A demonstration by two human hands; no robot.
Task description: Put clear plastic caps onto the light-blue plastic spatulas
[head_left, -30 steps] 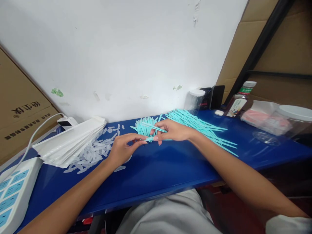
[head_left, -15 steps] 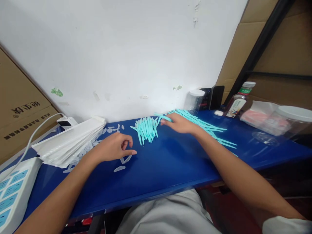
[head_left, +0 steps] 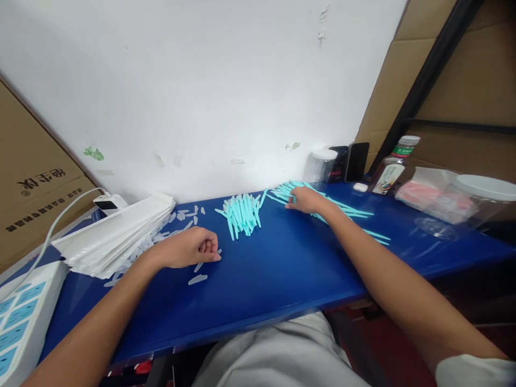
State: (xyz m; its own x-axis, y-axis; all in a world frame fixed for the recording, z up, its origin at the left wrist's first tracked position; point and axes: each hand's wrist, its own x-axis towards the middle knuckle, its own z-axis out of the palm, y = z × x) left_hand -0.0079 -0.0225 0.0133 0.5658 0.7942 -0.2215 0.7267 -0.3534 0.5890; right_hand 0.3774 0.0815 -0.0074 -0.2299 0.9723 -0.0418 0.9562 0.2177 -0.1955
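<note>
My left hand [head_left: 192,247] hovers low over the blue table, fingers curled and thumb pressed in a pinch. A small translucent sleeve-like piece [head_left: 220,251] pokes out past its fingertips. Two similar translucent pieces [head_left: 197,280] lie just below that hand. My right hand [head_left: 305,201] is over the spread of slim turquoise sticks [head_left: 346,209], thumb and fingers slightly apart at their near ends; its far fingers are partly hidden. Between the hands sits a heap of turquoise sticks with translucent tips [head_left: 243,214]. One stick [head_left: 264,198] leans by the heap's right edge.
A stack of white bags [head_left: 116,234] and many loose translucent pieces [head_left: 141,247] lie on the left, beside a power strip [head_left: 24,317]. Along the right stand a clear jar [head_left: 320,166], phones [head_left: 357,161], a bottle [head_left: 389,172] and a larger jar [head_left: 479,201]. A wall rises behind.
My right hand has let go of a turquoise stick beside the heap and moved right to the spread sticks. My left hand has closed on one translucent piece from the table.
</note>
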